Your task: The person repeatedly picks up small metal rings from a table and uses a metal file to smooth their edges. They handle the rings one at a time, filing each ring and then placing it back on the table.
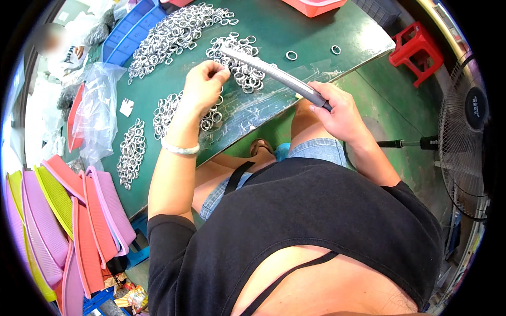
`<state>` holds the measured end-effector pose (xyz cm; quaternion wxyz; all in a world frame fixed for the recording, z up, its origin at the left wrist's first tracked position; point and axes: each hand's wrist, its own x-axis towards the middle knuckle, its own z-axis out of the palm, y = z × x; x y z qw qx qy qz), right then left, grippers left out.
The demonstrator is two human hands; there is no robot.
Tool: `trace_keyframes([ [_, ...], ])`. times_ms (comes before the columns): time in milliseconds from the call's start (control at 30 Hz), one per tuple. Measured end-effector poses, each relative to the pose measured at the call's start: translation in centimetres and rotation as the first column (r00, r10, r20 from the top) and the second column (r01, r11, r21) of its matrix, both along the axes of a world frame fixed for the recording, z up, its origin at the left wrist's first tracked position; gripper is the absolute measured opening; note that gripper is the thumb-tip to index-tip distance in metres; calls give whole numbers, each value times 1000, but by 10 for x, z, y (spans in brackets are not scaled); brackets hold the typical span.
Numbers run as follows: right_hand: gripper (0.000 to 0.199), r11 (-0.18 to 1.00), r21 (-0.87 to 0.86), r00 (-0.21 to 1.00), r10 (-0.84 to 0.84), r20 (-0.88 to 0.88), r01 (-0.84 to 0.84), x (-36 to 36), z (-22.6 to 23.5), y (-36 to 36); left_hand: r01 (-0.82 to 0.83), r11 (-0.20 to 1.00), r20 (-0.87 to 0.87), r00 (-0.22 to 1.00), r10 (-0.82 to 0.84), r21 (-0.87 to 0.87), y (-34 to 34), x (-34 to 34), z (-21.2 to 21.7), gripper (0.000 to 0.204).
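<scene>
Worker seated at the near edge of a green table [348, 26]; from where I stand, both hands in plain sight over it.

Right hand [340, 108]: wrapped around the dark end of a long, curved, pale-grey tool [279, 76], just past the table's near edge. Tool slants inward over the table, its tip above the middle cluster of silvery rings [250, 73]; contact there, can't tell.

Left hand [207, 84]: over the table, fingers curled in, thumb against forefinger. Whether a ring is pinched inside, can't tell. Pale bangle [181, 149] on that wrist.

More rings on the table: big heap [174, 37] toward the far side, scattered group [212, 120] partly behind the left wrist, narrow pile [132, 152] at the left, two loose ones [291, 55] toward the right.

Around the table: blue bin [126, 34] at its far left, coloured plastic baskets [79, 226] piled off its near left, red stool [418, 50] beyond its right corner.
</scene>
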<state>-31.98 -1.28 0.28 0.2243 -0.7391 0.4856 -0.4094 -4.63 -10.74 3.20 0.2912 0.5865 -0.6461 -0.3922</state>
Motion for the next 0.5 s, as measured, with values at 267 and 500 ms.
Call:
trace_keyframes([
  [267, 40, 998, 41, 999, 37, 40, -39, 5, -3, 3, 164, 983, -796, 604, -33, 84, 5, 23, 0, 9],
  [500, 36, 994, 98, 998, 59, -29, -56, 9, 5, 8, 170, 985, -811, 577, -101, -2, 16, 23, 0, 11],
])
